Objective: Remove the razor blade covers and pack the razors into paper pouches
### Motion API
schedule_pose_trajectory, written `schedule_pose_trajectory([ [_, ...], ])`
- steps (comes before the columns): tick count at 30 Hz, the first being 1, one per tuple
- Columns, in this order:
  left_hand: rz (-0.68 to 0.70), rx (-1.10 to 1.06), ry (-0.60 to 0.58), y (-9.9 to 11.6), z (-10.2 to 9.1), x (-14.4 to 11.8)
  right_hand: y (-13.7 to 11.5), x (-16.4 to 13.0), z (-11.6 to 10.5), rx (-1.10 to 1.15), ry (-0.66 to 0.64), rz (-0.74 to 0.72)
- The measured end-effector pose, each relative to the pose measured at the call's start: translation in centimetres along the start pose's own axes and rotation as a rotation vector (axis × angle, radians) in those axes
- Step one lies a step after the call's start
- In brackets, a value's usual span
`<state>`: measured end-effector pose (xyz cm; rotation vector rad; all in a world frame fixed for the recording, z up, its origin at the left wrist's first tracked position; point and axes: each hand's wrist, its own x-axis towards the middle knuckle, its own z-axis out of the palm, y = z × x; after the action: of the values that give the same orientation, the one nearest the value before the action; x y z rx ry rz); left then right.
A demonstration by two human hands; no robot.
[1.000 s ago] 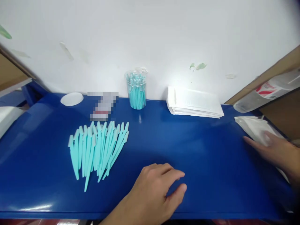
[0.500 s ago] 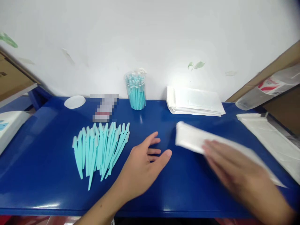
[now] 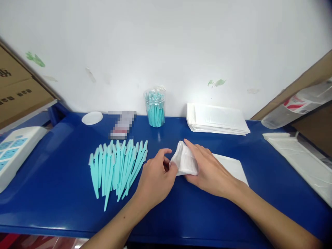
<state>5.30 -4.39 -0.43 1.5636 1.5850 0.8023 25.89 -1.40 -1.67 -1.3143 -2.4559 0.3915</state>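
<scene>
A white padded envelope (image 3: 187, 159) is between my two hands over the middle of the blue table. My right hand (image 3: 211, 169) grips it round the sides, thumb at the near edge and fingers at the far one; the forearm and hand hide part of its length. At its left end, the thumb and fingers of my left hand (image 3: 158, 173) pinch the edge of the mouth. To the left of that hand lies a fanned pile of light-blue eyebrow razors (image 3: 114, 169) with pale capped ends.
More razors stand in a clear plastic cup (image 3: 155, 112) by the wall. A stack of white envelopes (image 3: 218, 119) lies to its right, a white round lid (image 3: 92, 118) to its left. Another envelope (image 3: 298, 159) and a plastic bottle (image 3: 293, 103) are far right, a power strip (image 3: 18, 152) far left.
My right hand has brought the envelope leftward to the middle. The left hand has closed from open fingers onto the envelope's end. The whole view has shifted slightly.
</scene>
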Motion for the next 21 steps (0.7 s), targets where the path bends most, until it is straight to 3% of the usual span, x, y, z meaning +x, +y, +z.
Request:
schedule_pose_trajectory([
  [5, -0.001, -0.074, -0.062, -0.1, -0.3, 0.5, 0.5, 0.7, -1.0, 0.103, 0.036, -0.215],
  [10, -0.014, -0.052, -0.070, -0.6, -0.4, 1.1, -0.1, 1.8, -0.2, 0.063, 0.026, -0.148],
  [14, -0.069, 0.038, 0.010, -1.1, -2.3, 1.0, -0.3, 2.5, -0.2, 0.146, -0.018, -0.146],
  [17, -0.093, 0.165, 0.137, -1.5, -5.0, -0.5, 0.2, 2.6, -0.5, 0.171, -0.032, -0.113],
  [21, -0.030, 0.529, 0.526, -3.4, -8.8, -3.7, 0.6, 2.3, -0.5, 0.161, -0.043, -0.048],
])
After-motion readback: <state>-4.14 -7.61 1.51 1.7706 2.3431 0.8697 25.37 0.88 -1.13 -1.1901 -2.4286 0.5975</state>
